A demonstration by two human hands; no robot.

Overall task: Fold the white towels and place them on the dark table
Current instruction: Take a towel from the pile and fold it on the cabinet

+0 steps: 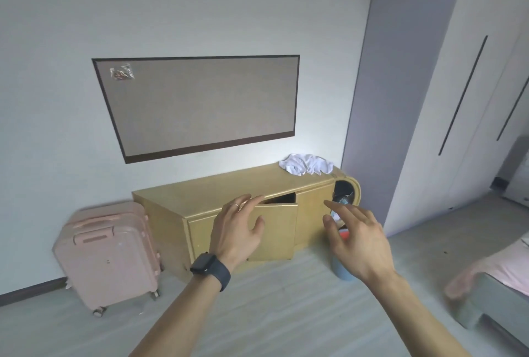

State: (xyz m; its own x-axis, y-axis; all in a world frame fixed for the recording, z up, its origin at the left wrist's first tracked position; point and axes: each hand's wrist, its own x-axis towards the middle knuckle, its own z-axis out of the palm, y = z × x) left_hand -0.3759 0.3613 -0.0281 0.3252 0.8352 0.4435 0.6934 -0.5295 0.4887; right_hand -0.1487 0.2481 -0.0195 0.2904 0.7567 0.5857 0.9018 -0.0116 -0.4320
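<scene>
A crumpled pile of white towels lies on the far right end of a low yellow-wood cabinet against the wall. My left hand, with a ring and a dark watch on the wrist, reaches forward with fingers spread and holds nothing. My right hand is also stretched out, fingers relaxed and empty, below and in front of the towels. Both hands are well short of the towels. No dark table is in view.
One cabinet door hangs ajar. A pink suitcase stands left of the cabinet. A blue bin sits on the floor behind my right hand. A wardrobe rises at right; a bed corner juts in at lower right.
</scene>
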